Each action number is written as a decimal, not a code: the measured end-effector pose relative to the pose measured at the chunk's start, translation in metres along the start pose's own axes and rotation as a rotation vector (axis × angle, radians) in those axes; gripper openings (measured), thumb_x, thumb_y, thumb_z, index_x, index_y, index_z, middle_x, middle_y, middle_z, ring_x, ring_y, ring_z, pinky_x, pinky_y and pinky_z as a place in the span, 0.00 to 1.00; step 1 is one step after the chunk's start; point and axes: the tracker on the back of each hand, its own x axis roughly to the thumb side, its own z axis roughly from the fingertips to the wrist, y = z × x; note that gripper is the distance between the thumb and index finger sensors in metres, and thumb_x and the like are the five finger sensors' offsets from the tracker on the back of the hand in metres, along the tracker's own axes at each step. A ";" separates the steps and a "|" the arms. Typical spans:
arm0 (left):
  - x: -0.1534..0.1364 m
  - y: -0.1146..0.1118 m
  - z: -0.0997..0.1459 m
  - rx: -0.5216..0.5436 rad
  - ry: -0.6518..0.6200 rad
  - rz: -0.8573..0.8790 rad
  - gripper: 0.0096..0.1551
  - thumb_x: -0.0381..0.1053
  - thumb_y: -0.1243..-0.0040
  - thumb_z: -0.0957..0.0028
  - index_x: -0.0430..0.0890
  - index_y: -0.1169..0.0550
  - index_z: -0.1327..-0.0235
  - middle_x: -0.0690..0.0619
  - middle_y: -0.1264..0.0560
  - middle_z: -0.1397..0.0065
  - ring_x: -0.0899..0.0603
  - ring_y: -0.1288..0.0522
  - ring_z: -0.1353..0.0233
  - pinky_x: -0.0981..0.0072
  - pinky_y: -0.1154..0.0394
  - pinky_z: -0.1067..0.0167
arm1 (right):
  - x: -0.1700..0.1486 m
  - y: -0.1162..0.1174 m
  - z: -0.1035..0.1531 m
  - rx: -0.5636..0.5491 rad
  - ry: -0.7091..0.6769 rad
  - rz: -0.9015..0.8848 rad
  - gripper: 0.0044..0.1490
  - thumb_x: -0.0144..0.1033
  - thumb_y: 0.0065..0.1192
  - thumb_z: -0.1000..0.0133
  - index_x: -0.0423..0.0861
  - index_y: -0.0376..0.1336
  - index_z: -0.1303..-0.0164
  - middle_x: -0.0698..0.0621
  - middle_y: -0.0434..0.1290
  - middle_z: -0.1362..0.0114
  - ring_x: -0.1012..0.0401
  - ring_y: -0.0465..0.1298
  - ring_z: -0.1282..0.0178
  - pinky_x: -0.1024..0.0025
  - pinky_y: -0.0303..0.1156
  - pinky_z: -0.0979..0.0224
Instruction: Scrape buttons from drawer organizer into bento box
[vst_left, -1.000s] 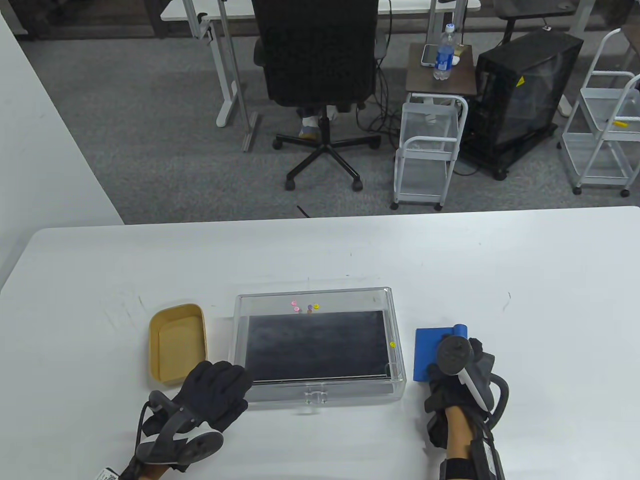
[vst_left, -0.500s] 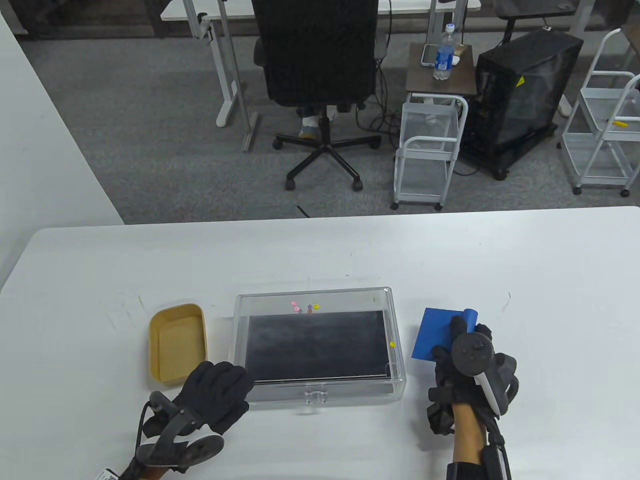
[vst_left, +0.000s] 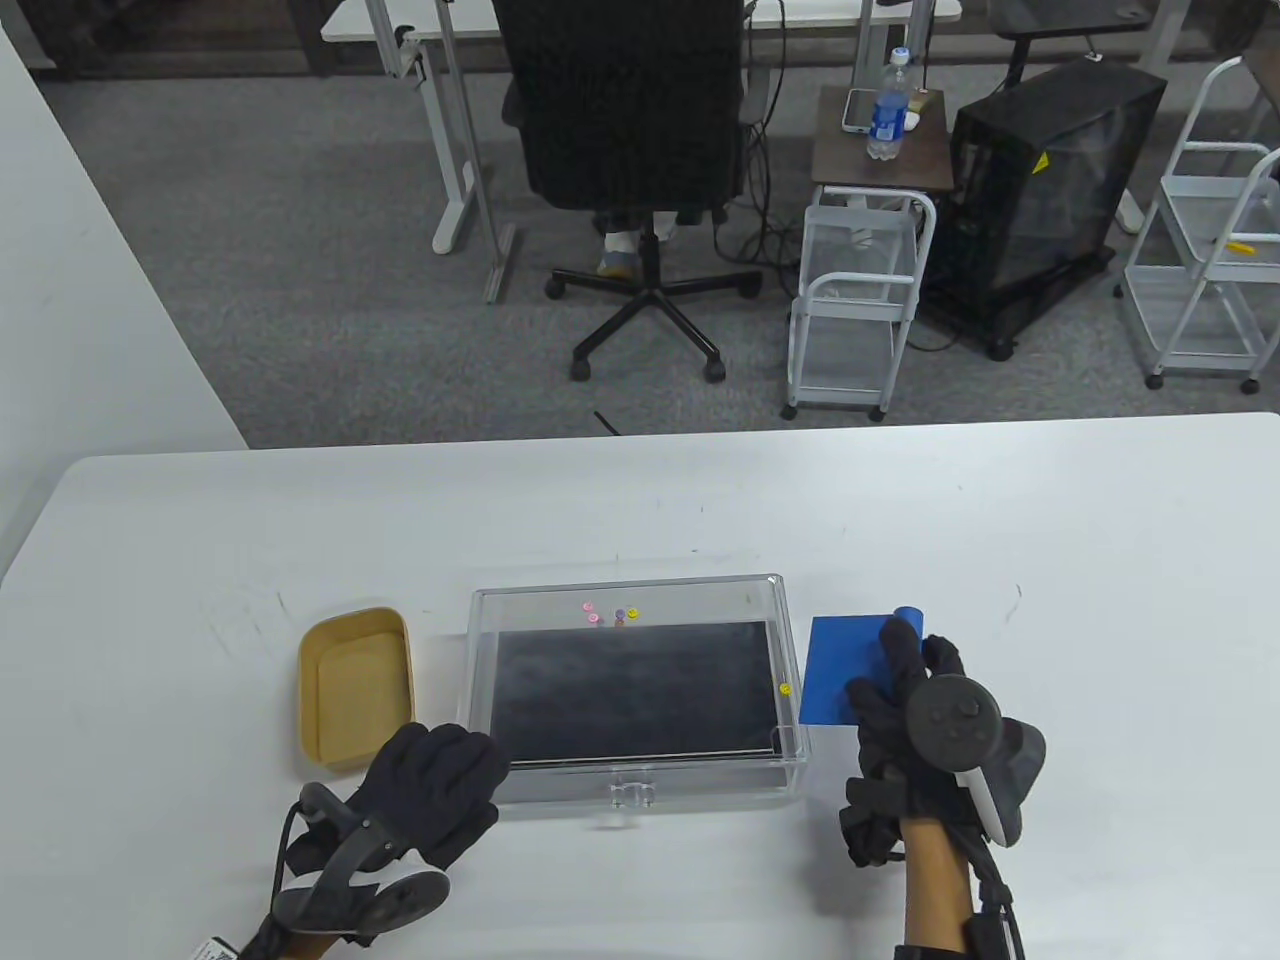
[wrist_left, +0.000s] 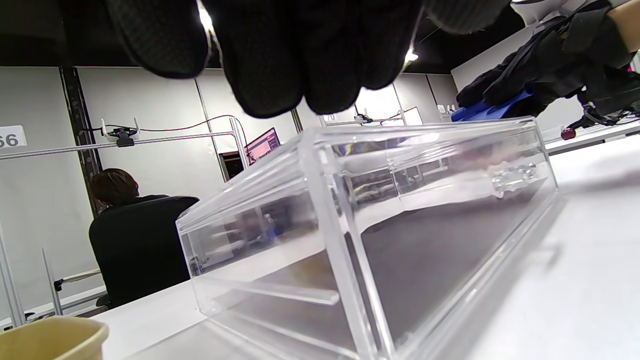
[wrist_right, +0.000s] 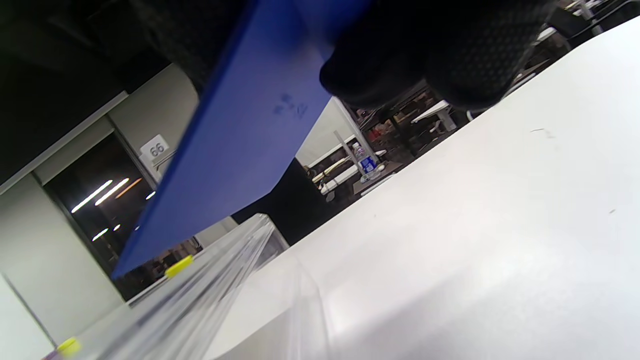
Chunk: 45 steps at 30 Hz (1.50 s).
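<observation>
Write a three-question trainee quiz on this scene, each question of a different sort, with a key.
1. True or false: the right hand holds the blue scraper lifted off the table.
2. Where do most buttons lie in the clear drawer organizer? A near edge; B far edge; C middle.
3. Fill in: the tan bento box sits to the organizer's ____.

Key: 1 true. 2 B. 3 left.

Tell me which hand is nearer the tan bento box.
Left. The left hand rests on the clear drawer organizer's near-left corner, just beside the bento box. The right hand holds the blue scraper beyond the organizer's far side.
</observation>
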 end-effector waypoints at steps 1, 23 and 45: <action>0.000 0.000 0.000 0.002 0.000 0.000 0.31 0.61 0.56 0.41 0.53 0.30 0.25 0.51 0.27 0.24 0.40 0.23 0.26 0.37 0.30 0.29 | 0.002 0.003 0.000 0.011 -0.006 0.015 0.43 0.41 0.67 0.46 0.45 0.52 0.22 0.24 0.52 0.22 0.56 0.77 0.43 0.51 0.77 0.36; 0.004 0.005 -0.002 0.035 -0.005 -0.025 0.31 0.61 0.56 0.41 0.54 0.30 0.25 0.52 0.27 0.23 0.41 0.23 0.26 0.38 0.30 0.29 | 0.066 0.039 -0.008 0.157 0.039 0.160 0.41 0.39 0.65 0.42 0.49 0.49 0.21 0.25 0.59 0.25 0.61 0.78 0.59 0.59 0.81 0.51; 0.005 0.007 -0.004 0.049 -0.010 -0.038 0.31 0.62 0.56 0.41 0.55 0.30 0.25 0.52 0.27 0.23 0.41 0.22 0.26 0.38 0.29 0.29 | 0.133 0.082 -0.023 0.276 0.027 0.213 0.33 0.38 0.62 0.40 0.51 0.54 0.25 0.27 0.59 0.27 0.62 0.77 0.62 0.62 0.80 0.55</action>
